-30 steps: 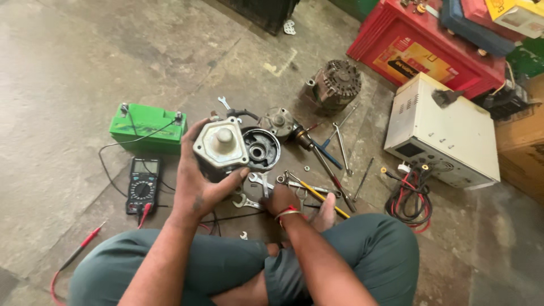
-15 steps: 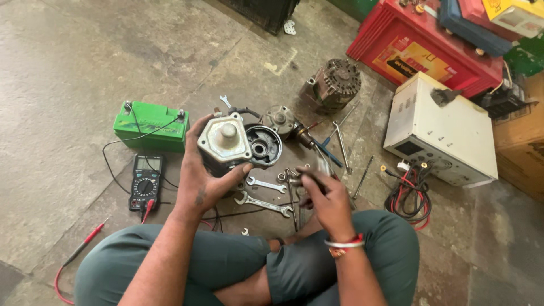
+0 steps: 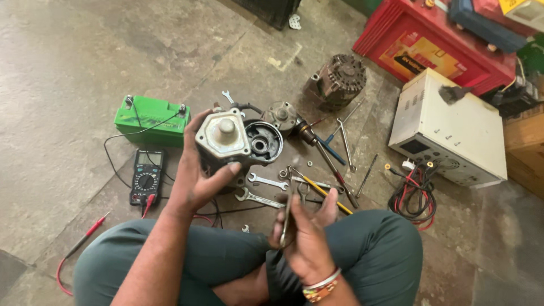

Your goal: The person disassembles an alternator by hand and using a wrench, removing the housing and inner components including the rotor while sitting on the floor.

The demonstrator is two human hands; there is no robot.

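Concrete floor (image 3: 85, 68) near a red crate (image 3: 430, 45): left hand (image 3: 198, 181) fingers clamp a motor housing (image 3: 224, 139), right hand (image 3: 306, 238) fingers grip pliers (image 3: 288, 204).

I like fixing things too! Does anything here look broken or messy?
Nothing looks broken. The left hand holds a metal motor housing, the right hand a slim tool. It is messy, though: spanners, loose washers and tangled cables lie scattered over the floor.

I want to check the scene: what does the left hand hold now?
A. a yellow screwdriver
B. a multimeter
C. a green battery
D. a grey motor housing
D: the left hand grips the grey motor housing above the floor, while the battery and the multimeter lie on the floor.
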